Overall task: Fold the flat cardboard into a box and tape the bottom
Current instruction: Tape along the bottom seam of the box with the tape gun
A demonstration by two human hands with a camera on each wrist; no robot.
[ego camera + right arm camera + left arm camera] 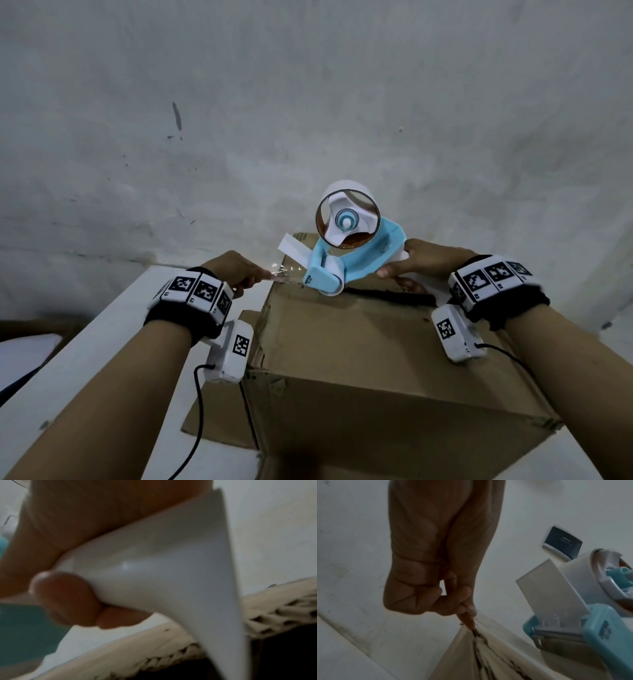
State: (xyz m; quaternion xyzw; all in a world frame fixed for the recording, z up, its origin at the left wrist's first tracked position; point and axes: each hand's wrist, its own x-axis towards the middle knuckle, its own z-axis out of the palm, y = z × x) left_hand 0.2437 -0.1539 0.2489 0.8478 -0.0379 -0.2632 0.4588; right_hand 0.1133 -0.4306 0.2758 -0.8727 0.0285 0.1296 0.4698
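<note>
A brown cardboard box (359,346) stands folded in front of me, its top flaps meeting at a dark seam (390,296). My right hand (421,262) grips the white handle (154,563) of a blue and white tape dispenser (346,253), whose roller sits on the seam's left end. A short stretch of clear tape (284,272) runs from the roller to my left hand (239,270), which pinches its free end just past the box's left edge. In the left wrist view the left hand (467,609) has its fingers curled, with thumb and forefinger pressed together over the flap edge (476,637).
The box stands on a white table (85,342) against a grey stained wall (308,102). Another flat piece of cardboard (219,425) lies under the box at the left. A dark card-like holder (561,540) hangs on the wall. Cables run from both wrist cameras.
</note>
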